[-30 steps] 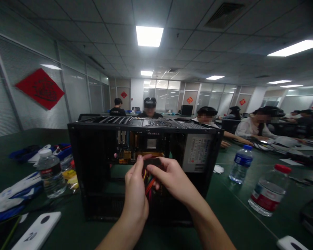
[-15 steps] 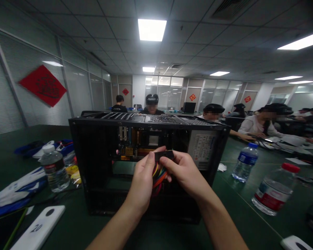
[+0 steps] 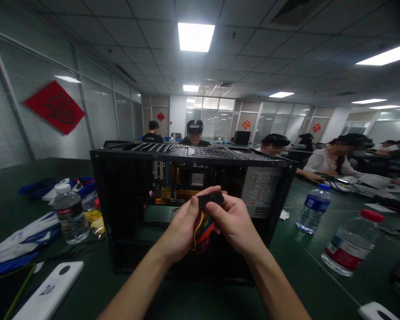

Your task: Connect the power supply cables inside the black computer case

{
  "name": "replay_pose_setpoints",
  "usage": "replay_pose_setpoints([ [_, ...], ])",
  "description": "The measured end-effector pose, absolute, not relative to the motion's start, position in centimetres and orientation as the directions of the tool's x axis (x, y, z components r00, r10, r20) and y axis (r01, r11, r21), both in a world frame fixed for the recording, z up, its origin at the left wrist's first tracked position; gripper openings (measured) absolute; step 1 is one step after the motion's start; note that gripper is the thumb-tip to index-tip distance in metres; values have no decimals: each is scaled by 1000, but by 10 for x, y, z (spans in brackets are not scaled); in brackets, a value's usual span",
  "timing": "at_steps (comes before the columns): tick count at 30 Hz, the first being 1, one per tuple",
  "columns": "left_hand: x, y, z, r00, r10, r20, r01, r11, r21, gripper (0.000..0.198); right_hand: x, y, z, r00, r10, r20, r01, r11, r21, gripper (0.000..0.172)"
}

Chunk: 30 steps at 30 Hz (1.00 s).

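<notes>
Between my hands is a long black power connector [image 3: 210, 200] with a bundle of coloured wires [image 3: 203, 231] hanging below it. My left hand [image 3: 183, 222] pinches its left end, thumb in front. On the other end, my right hand [image 3: 233, 218] is closed with its thumb across the front. Both are held before the open side of a black computer case [image 3: 103, 213]. Inside the case, the motherboard [image 3: 166, 178] shows slots and a square silver processor spot. A power supply [image 3: 260, 191] with a white label sits at its upper right. My hands hide part of the interior.
A water bottle [image 3: 70, 218] stands left of the case, beside blue-and-white gloves [image 3: 20, 242]. A white device marked 20 [image 3: 48, 291] lies at front left. On the right stand a blue-capped bottle [image 3: 313, 209] and a red-capped bottle [image 3: 351, 244]. Several people sit beyond.
The connector has turned slightly so its broad face shows more, and the wires hang more in view. Both hands keep hold of it. My left wrist has shifted slightly left.
</notes>
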<state>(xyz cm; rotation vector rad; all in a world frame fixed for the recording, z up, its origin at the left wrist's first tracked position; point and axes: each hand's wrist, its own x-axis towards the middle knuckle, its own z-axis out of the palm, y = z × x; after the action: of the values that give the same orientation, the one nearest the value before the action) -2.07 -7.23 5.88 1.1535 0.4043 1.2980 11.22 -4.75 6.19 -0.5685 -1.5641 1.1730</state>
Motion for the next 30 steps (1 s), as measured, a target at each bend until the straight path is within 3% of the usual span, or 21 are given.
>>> replay_pose_setpoints([
  [18,-10,-72,47,182,887,424,-505,-286,814,55,120,-57,69,-389,785,483,-107,482,-869,26],
  [23,-11,-66,49,154,911,383,-486,-268,832,61,107,-48,59,-301,834,461,-223,409,-885,28],
  [27,-20,-55,55,31,932,362,-281,-339,898,54,94,-39,52,-277,877,392,-386,272,-882,30],
  [30,-35,-46,58,-25,930,367,40,-366,930,40,89,-28,47,-185,907,377,-331,304,-894,31],
])
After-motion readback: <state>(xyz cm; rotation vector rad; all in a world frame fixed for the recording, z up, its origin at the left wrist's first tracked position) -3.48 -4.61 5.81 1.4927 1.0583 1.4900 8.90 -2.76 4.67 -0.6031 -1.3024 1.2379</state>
